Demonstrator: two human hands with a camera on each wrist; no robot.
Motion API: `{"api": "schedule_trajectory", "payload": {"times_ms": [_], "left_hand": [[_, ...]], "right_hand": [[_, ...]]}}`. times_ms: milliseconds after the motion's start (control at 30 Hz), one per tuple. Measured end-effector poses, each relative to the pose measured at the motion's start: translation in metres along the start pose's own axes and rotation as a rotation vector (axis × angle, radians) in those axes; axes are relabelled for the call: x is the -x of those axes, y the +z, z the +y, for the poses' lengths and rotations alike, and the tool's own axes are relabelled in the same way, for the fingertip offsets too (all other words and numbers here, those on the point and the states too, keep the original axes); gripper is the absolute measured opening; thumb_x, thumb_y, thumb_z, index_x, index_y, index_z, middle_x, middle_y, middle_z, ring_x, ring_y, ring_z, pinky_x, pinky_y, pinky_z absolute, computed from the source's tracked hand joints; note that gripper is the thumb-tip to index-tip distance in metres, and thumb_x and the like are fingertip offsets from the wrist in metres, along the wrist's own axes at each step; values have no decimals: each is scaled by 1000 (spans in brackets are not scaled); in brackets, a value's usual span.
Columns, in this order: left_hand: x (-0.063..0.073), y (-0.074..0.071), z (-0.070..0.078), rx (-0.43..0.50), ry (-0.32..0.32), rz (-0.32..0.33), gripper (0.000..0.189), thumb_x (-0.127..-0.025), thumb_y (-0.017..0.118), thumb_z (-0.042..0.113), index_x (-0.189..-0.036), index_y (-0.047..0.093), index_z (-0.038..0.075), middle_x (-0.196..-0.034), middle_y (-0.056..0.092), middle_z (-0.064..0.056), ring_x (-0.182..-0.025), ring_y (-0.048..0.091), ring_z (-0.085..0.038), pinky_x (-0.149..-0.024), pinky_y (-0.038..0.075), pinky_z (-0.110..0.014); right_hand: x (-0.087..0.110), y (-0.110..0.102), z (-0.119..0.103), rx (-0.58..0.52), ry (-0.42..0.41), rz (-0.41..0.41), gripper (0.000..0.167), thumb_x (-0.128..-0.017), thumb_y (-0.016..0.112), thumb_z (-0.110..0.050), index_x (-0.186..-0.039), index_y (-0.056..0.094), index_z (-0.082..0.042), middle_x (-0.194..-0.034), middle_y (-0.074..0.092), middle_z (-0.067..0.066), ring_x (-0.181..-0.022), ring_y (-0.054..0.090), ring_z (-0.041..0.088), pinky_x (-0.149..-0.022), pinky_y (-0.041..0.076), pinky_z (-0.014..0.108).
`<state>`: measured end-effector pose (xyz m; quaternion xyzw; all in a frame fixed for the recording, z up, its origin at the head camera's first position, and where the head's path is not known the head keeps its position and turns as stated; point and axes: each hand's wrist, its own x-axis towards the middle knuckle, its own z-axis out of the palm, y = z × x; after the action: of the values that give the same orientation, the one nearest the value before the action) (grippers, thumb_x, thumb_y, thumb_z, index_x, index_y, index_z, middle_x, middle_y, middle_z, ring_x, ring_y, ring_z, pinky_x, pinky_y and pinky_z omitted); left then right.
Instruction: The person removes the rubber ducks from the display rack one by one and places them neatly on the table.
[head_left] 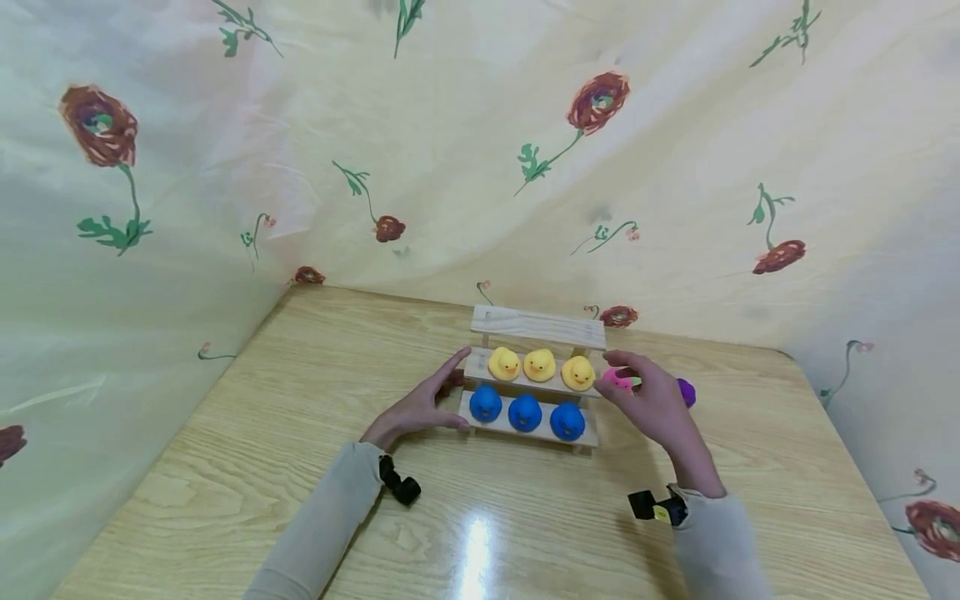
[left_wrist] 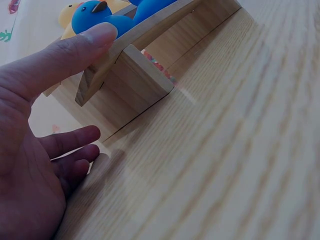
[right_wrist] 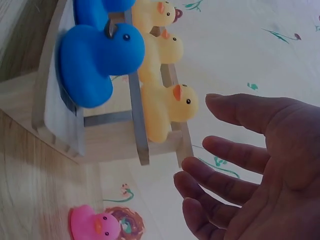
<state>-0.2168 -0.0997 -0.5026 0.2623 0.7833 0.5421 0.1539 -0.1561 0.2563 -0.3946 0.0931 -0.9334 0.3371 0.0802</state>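
Yellow ducks [head_left: 539, 365] sit on the middle shelf [head_left: 477, 365] of the rack [head_left: 537, 327], above blue ducks [head_left: 524, 412]. A careless bump could jolt the rack and topple them. The left hand [head_left: 420, 408] spreads at its left end; the right hand [head_left: 651, 404], fingers apart, hangs empty near its right end.

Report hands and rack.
Left hand at wooden three-tier rack; right hand empty. Yellow toy ducks mid-tier, blue toy ducks below. Pink toy duck right of rack.
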Motion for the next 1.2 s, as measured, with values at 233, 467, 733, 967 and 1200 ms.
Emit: {"api": "schedule_trajectory", "payload": {"times_ms": [233, 467, 733, 967, 1200], "left_hand": [[0, 0, -2, -3, -1, -2, 114, -77, 87, 37, -156, 7, 52, -158, 36, -12, -146, 36, -30, -124, 25, -52], [1, 0, 1, 9, 4, -1, 113, -78, 87, 33, -157, 7, 51, -156, 37, -13, -145, 36, -30, -124, 26, -52], [1, 0, 0, 25, 18, -4, 113, -80, 86, 24, -159, 8, 46, -154, 39, -14, -144, 36, -31, -123, 26, -54], [0, 0, -2, 29, 27, -7, 113, -81, 86, 23, -160, 7, 43, -156, 37, -15, -145, 35, -33, -123, 26, -54], [1, 0, -1, 31, 32, -10, 114, -79, 87, 27, -159, 8, 47, -158, 35, -14, -146, 35, -32, -123, 26, -53]], "right_hand": [[-1, 11, -3, -27, -6, -3, 52, -94, 72, -26, -137, 58, -3, -132, 63, 23, -111, 62, 38, -79, 54, 31], [-3, 18, -7, -35, -6, -11, 51, -93, 73, -24, -137, 58, -2, -131, 63, 22, -111, 62, 37, -81, 53, 31], [-4, 22, -9, -67, -10, -12, 51, -93, 73, -21, -136, 58, 1, -129, 64, 23, -108, 61, 35, -76, 48, 18], [-6, 27, -4, -48, -39, 14, 48, -92, 73, -16, -134, 59, 4, -130, 64, 24, -108, 63, 36, -85, 55, 38], [-7, 32, -1, -25, -82, 49, 45, -90, 74, -10, -131, 61, 6, -129, 64, 26, -106, 65, 37, -87, 56, 52]]}}
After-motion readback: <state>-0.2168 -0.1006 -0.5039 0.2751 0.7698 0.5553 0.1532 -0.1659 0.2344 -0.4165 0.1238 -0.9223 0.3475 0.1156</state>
